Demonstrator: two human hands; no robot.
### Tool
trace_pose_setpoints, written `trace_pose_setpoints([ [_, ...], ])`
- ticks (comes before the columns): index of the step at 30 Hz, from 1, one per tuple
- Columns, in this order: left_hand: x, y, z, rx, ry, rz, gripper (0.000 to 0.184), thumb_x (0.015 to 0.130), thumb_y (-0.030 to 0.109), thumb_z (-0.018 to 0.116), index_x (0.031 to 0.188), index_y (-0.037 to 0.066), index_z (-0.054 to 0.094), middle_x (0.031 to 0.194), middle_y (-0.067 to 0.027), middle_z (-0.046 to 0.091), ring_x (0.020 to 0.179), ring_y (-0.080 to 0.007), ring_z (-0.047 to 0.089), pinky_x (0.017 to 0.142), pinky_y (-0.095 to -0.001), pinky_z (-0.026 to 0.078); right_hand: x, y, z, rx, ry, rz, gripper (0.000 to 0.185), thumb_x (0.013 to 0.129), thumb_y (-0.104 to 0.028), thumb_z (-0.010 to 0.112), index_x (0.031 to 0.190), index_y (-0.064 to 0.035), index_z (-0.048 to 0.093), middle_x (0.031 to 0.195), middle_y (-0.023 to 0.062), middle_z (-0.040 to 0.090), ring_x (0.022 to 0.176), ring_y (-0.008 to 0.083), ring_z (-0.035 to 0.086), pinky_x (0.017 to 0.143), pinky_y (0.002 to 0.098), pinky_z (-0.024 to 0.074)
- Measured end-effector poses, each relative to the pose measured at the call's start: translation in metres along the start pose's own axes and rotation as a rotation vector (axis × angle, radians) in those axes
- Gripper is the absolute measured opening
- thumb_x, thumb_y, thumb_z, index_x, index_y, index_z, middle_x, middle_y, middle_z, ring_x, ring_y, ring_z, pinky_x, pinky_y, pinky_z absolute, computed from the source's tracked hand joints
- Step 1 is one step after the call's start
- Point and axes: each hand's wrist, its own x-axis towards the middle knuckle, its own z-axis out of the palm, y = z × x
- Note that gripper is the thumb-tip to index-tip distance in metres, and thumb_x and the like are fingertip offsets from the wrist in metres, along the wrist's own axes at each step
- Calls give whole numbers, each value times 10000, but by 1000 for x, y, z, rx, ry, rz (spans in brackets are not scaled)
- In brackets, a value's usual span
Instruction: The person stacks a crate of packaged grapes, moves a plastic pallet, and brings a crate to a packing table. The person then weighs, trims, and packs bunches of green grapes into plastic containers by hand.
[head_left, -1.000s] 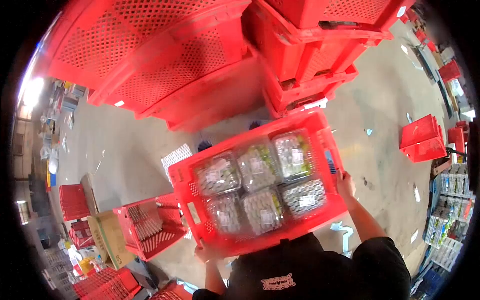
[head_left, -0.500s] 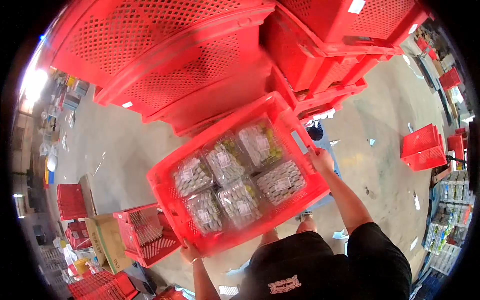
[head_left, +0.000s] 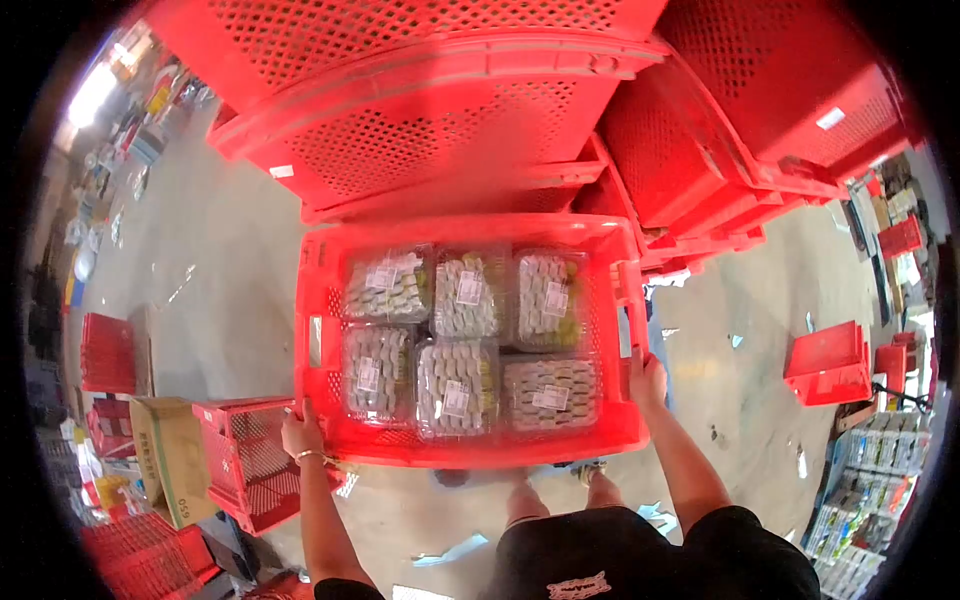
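Observation:
A red plastic crate [head_left: 480, 455] is held up in front of my body, its long side facing me. Inside lie several clear plastic packs [head_left: 457, 398] in two rows, each with a white label; pale netted pieces show through the lids, with some green or yellow at the edges. My left hand [head_left: 303, 432] grips the crate's near left corner. At the right short side, my right hand [head_left: 648, 382] is closed on the crate's edge near the handle slot. Fingers of both hands are partly hidden by the crate walls.
Tall stacks of red crates [head_left: 430, 130] stand right ahead, with another stack [head_left: 690, 150] to their right. A red crate [head_left: 250, 465] and a cardboard box [head_left: 172, 455] are at the left. More red crates [head_left: 828, 365] sit at the right. Paper scraps [head_left: 450, 550] litter the concrete floor.
The crate has turned from a slant to nearly square with my body. My left hand has moved up and left with it, my right hand slightly down. Both keep their grip.

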Motion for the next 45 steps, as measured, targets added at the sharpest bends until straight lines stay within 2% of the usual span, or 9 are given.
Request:
trace_pose_setpoints([
  [15,-16,43,16,-60,74,-24,616,838,523,335,776,-31,597,801,-232,593,730,-394,567,660,-471,434,83,-69,-16,-252,35,23,636,819,-571,262,992,-39,567,941,242,575,929,401,536,810,481,408],
  [20,-12,30,22,-161,-67,-27,628,846,530,306,1045,-22,531,1005,-239,549,959,-378,515,806,-458,400,89,-66,-21,-265,-105,45,684,822,-576,233,969,-9,585,986,239,566,957,368,542,810,452,427],
  [26,-95,3,49,-95,949,442,571,850,462,376,1168,-7,439,1161,-206,463,1092,-329,427,915,-455,327,83,0,-33,23,-70,-261,494,871,-376,312,1278,-98,269,1235,189,389,1140,353,380,934,473,297],
  [29,-221,119,88,-313,708,720,549,843,446,389,1158,0,446,1147,-202,470,1074,-326,436,902,-451,336,17,122,-68,-53,190,-494,487,849,-321,408,1260,-69,334,1263,165,363,1163,295,351,961,431,263],
  [33,-434,274,170,-357,138,1052,521,835,425,405,1145,10,454,1129,-198,478,1049,-322,448,883,-447,348,-82,369,-182,-426,-514,-426,474,851,-380,394,1271,-170,334,1246,75,399,1144,251,387,909,415,355],
  [36,-565,348,202,-232,-281,1218,499,828,409,418,1136,18,461,1115,-194,485,1030,-319,458,869,-443,358,-148,578,-208,-451,-473,360,333,863,-297,379,1119,-145,530,1052,85,537,1046,257,484,839,434,387],
  [37,-600,369,205,-174,-395,1261,492,826,403,422,1132,20,463,1111,-193,487,1024,-318,461,865,-442,361,-159,674,-218,-517,-706,-121,315,857,-286,383,1076,-135,551,1031,103,555,1019,252,503,785,422,414],
  [40,-685,419,206,-8,-670,1304,472,820,387,434,1123,28,470,1097,-190,494,1005,-315,470,851,-439,370,-192,734,-355,-132,-19,822,326,825,-302,422,1043,-100,555,960,149,573,930,337,533,831,459,398],
  [45,-756,456,213,214,-850,1275,438,809,361,455,1106,40,481,1074,-184,505,974,-310,485,827,-433,386,-91,812,-381,106,147,420,340,815,-319,470,992,-51,583,953,179,586,865,332,570,768,379,454],
])
